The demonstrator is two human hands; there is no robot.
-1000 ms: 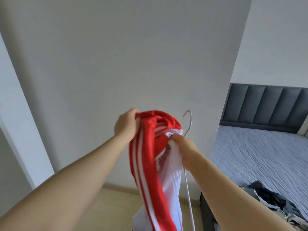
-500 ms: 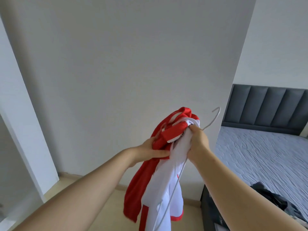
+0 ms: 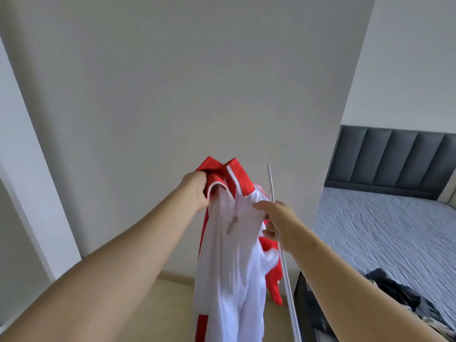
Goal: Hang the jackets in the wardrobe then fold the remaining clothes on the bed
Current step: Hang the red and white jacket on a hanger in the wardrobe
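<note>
Now, left hand [image 3: 197, 191]: gripping the red collar of the track jacket [image 3: 232, 255], its fingers curling tightly into the fabric.
Right hand [image 3: 278, 223]: curling its fingers round the thin white hanger [image 3: 287, 280], with the thumb reaching onto the jacket's white front.
Track jacket: hanging unzipped from the left hand in front of the pale wall [image 3: 172, 95], its white body trailing down over the floor [image 3: 167, 304] and a red part showing behind.
Zip pull [image 3: 232, 224]: dangling near the collar.
Hanger: running as a straight rod up past the right hand, just beside the jacket.
Bed [image 3: 382, 233]: standing to the right, under a grey padded headboard [image 3: 394, 159].
Clothes [image 3: 394, 290]: lying in a dark heap on the bed's near edge.
</note>
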